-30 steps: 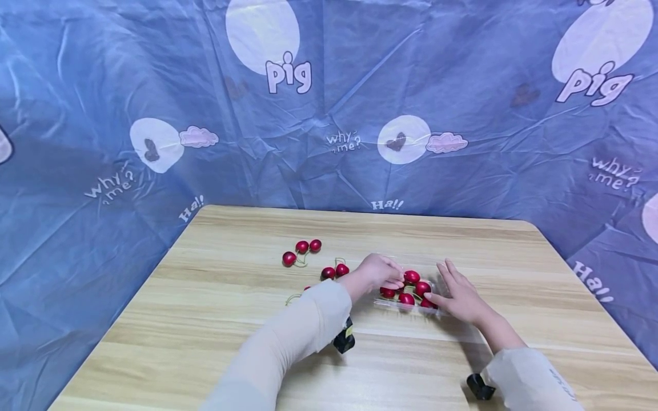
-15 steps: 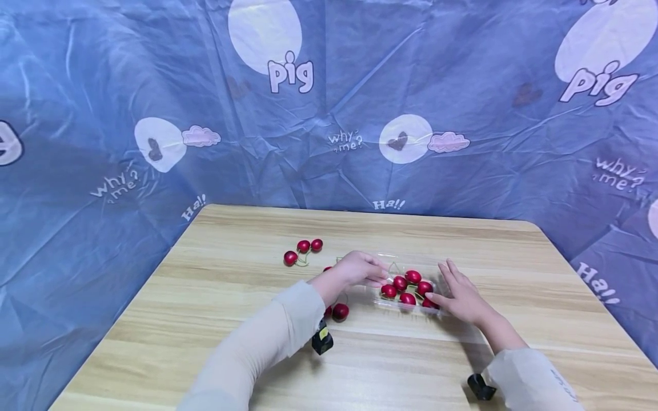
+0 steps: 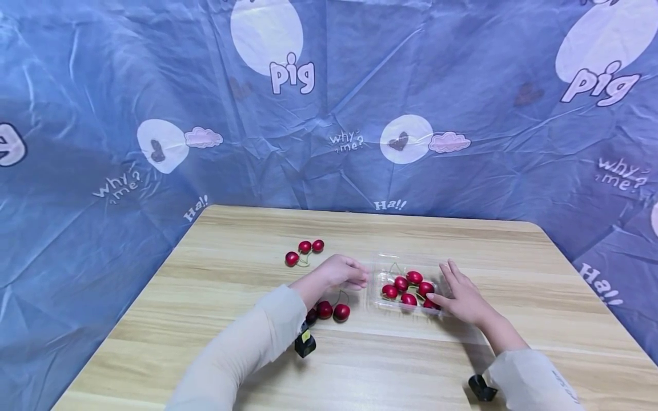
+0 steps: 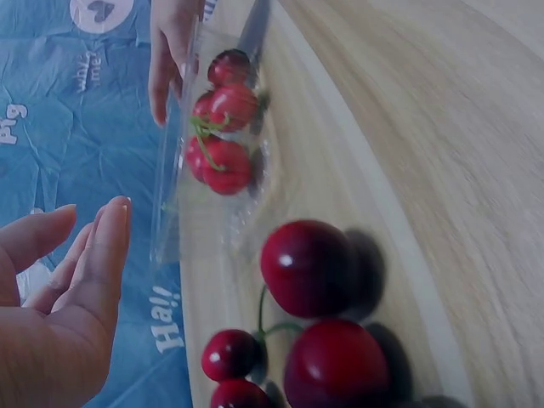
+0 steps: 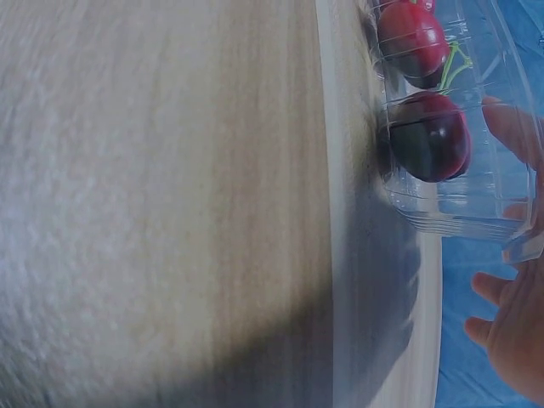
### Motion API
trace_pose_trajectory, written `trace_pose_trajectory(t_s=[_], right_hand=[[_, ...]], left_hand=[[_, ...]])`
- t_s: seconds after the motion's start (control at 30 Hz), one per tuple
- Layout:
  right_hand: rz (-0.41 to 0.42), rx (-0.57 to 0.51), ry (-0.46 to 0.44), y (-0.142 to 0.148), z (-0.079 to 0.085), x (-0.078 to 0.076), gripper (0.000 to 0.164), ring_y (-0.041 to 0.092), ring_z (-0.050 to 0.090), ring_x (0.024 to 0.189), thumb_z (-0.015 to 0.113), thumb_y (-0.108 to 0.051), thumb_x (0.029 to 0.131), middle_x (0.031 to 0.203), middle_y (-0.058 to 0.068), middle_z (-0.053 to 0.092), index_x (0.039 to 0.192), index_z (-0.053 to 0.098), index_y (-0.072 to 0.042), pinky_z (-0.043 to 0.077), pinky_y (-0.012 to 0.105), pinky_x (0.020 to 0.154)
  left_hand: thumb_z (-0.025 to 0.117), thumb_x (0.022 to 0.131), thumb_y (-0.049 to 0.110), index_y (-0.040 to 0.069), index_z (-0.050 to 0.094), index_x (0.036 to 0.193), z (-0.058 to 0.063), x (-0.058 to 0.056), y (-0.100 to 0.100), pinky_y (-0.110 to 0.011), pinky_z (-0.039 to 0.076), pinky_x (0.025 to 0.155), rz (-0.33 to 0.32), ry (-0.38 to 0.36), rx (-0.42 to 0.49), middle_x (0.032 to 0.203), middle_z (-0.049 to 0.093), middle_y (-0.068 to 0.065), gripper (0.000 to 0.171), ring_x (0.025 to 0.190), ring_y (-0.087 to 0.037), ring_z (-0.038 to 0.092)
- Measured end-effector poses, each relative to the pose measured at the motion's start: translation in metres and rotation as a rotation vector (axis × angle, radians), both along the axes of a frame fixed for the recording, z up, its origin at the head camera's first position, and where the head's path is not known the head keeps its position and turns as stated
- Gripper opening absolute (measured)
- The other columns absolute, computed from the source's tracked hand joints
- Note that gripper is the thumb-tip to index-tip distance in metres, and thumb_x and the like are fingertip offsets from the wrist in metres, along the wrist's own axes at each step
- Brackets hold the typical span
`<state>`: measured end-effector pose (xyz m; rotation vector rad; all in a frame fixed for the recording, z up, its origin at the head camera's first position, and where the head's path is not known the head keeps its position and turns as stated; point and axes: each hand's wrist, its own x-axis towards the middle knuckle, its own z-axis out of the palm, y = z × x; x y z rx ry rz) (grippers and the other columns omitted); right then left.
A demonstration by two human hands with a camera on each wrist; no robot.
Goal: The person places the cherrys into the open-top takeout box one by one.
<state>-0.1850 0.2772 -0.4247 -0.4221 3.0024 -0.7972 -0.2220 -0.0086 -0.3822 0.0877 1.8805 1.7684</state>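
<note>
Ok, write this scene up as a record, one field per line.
Left hand: holds nothing, just left of the container
Right hand: touches the container's right end, fingers extended
Container: clear plastic, on the wooden table
Inside it: six red cherries visible, some with green stems
Far loose cherries: three
Near loose cherries: three visible
Backdrop: blue printed cloth

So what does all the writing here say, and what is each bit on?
"pig", twice in the head view, on the blue backdrop cloth
"why me?", three times there, same cloth
"Ha!!", three times there, same cloth
Lettering at the left and top edges: cut off, unreadable
Print on the right sleeve: too small to read
Cherries and clear box: no lettering visible
</note>
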Motion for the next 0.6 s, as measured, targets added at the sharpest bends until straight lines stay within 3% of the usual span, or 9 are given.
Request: trace_pose_trajectory(t_s=[0.37, 0.6], right_hand=[[0.001, -0.031, 0.031, -0.001, -0.001, 0.002, 0.08, 0.055, 0.011, 0.115, 0.056, -0.04, 0.08, 0.136, 0.032, 0.007, 0.132, 0.018, 0.008, 0.009, 0.068, 0.09], [0.003, -0.023, 0.025, -0.002, 0.001, 0.003, 0.079, 0.055, 0.011, 0.115, 0.056, -0.038, 0.08, 0.135, 0.032, 0.007, 0.132, 0.018, 0.009, 0.009, 0.068, 0.09]], left_hand=[[0.056, 0.079, -0.004, -0.013, 0.054, 0.102, -0.012, 0.003, -0.023, -0.027, 0.054, 0.068, 0.041, -0.004, -0.021, 0.092, 0.061, -0.022, 0.025, 0.072, -0.02, 0.062], [0.055, 0.081, -0.001, -0.012, 0.054, 0.1, -0.019, 0.005, -0.037, -0.028, 0.053, 0.07, 0.078, -0.017, -0.021, 0.091, 0.061, -0.022, 0.022, 0.085, -0.029, 0.06]])
